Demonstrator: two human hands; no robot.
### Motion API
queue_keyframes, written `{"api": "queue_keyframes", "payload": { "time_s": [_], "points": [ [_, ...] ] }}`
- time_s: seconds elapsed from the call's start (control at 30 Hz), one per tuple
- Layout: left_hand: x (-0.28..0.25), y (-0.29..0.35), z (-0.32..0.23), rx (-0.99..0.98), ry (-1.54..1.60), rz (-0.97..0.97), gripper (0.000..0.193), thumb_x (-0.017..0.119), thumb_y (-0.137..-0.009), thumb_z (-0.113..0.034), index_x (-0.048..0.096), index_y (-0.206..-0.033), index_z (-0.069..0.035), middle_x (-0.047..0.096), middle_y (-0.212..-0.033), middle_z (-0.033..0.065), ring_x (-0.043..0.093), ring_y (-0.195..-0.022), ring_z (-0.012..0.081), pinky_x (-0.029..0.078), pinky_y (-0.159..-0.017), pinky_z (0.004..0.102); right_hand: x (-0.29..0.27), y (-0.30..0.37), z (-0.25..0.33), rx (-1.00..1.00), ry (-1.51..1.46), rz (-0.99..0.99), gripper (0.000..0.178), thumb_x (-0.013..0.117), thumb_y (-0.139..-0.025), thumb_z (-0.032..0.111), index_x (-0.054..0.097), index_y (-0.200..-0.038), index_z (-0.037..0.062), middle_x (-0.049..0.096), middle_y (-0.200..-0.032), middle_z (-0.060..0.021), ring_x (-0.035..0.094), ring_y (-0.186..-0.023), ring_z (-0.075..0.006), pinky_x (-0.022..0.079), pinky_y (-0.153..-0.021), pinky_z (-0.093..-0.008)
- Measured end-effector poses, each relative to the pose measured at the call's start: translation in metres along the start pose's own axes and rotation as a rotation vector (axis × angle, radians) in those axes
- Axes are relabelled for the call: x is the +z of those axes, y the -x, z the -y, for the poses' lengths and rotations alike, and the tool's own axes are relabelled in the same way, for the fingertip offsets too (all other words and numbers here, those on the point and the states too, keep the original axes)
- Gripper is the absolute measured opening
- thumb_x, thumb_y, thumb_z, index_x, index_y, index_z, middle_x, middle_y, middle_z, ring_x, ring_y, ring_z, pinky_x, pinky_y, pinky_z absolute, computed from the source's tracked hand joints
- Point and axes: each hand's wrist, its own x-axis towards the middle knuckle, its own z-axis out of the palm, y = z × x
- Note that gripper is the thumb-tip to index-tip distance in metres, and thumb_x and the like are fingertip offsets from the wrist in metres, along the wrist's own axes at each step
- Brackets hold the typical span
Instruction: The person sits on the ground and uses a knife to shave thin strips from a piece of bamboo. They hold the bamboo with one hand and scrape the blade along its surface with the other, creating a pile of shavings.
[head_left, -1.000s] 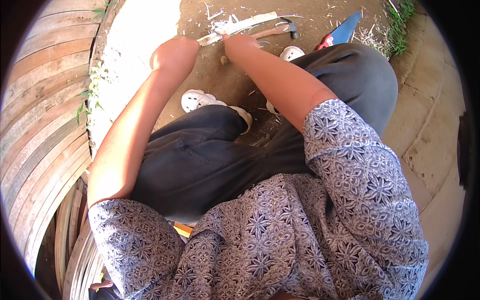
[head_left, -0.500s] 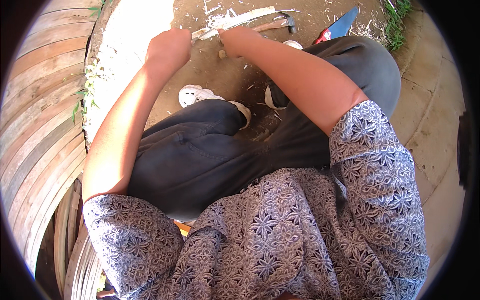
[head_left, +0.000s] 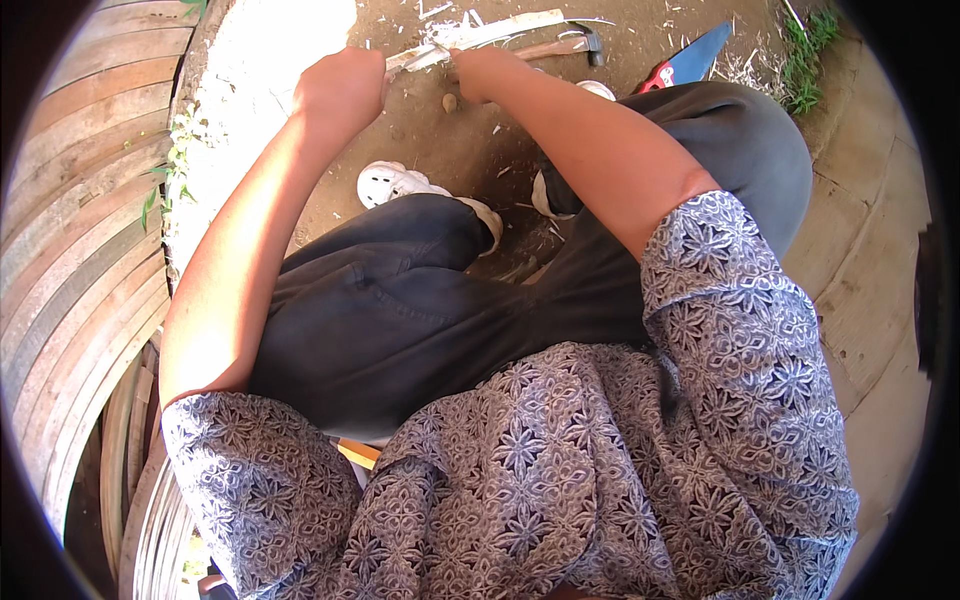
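Observation:
My left hand (head_left: 343, 88) is closed in a fist around the near end of a pale wood strip (head_left: 510, 28), which slants away to the upper right. My right hand (head_left: 485, 74) is closed beside the same strip, its fingers turned away; what it grips is hidden behind it. Between the two hands the wood looks whitish and roughly shaved. Just beyond my right hand a hammer (head_left: 555, 48) with a wooden handle and dark head lies on the ground.
A handsaw (head_left: 700, 52) with a blue blade and red handle lies beyond my right knee. Pale shavings (head_left: 745, 68) litter the dirt. My white shoes (head_left: 395, 184) are below my hands. Curved wooden slats (head_left: 95, 190) run along the left, paving (head_left: 860, 240) along the right.
My right hand has shifted slightly right, and the gap between my hands is a little wider. Both hands remain closed. The whole view has tilted slightly.

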Motion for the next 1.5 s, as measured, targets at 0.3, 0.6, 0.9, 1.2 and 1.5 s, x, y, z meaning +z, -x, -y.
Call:
{"api": "queue_keyframes", "payload": {
  "time_s": [0.3, 0.6, 0.9, 1.2, 1.5],
  "points": [
    [-0.008, -0.005, -0.003, -0.002, 0.020, -0.009, 0.032, 0.060, -0.097, -0.030, 0.069, -0.094, 0.000, 0.072, -0.088, 0.0205, 0.071, -0.083, 0.0377, 0.058, -0.073, 0.0479, -0.015, 0.023, 0.004, 0.026, -0.165, -0.118, 0.042, 0.064, -0.089, 0.019, 0.059, -0.129, 0.0063, 0.070, -0.118, -0.0165, 0.067, -0.111, -0.0349, 0.054, -0.091, -0.0477],
    [-0.003, -0.006, -0.002, 0.069, 0.000, -0.062, 0.029, 0.061, -0.096, -0.028, 0.070, -0.093, 0.000, 0.072, -0.086, 0.0200, 0.072, -0.081, 0.0374, 0.058, -0.071, 0.0471, -0.003, 0.005, -0.002, 0.063, -0.141, -0.097, 0.036, 0.056, -0.094, 0.020, 0.060, -0.126, 0.0057, 0.070, -0.117, -0.0160, 0.067, -0.110, -0.0342, 0.054, -0.090, -0.0468],
    [-0.006, -0.004, 0.006, -0.074, 0.143, 0.097, 0.041, 0.048, -0.102, -0.035, 0.068, -0.100, 0.001, 0.072, -0.088, 0.0205, 0.071, -0.087, 0.0383, 0.055, -0.079, 0.0493, 0.005, -0.009, -0.007, 0.085, -0.216, -0.106, 0.034, 0.056, -0.092, 0.019, 0.063, -0.124, 0.0077, 0.069, -0.120, -0.0151, 0.066, -0.113, -0.0334, 0.054, -0.093, -0.0449],
    [-0.013, -0.007, 0.004, -0.125, 0.164, 0.180, 0.043, 0.046, -0.103, -0.036, 0.068, -0.106, 0.002, 0.072, -0.098, 0.0234, 0.070, -0.094, 0.0396, 0.054, -0.085, 0.0506, 0.011, -0.015, -0.012, 0.097, -0.263, -0.139, 0.035, 0.054, -0.093, 0.017, 0.063, -0.125, 0.0075, 0.069, -0.122, -0.0148, 0.065, -0.116, -0.0333, 0.053, -0.095, -0.0449],
    [-0.011, -0.007, -0.003, -0.136, 0.123, 0.199, 0.041, 0.048, -0.103, -0.035, 0.071, -0.109, -0.001, 0.074, -0.099, 0.0188, 0.071, -0.096, 0.0366, 0.056, -0.085, 0.0483, 0.006, 0.001, -0.008, 0.048, -0.276, -0.133, 0.032, 0.060, -0.090, 0.016, 0.064, -0.121, 0.0076, 0.070, -0.119, -0.0161, 0.067, -0.112, -0.0347, 0.055, -0.091, -0.0464]
  ]
}}
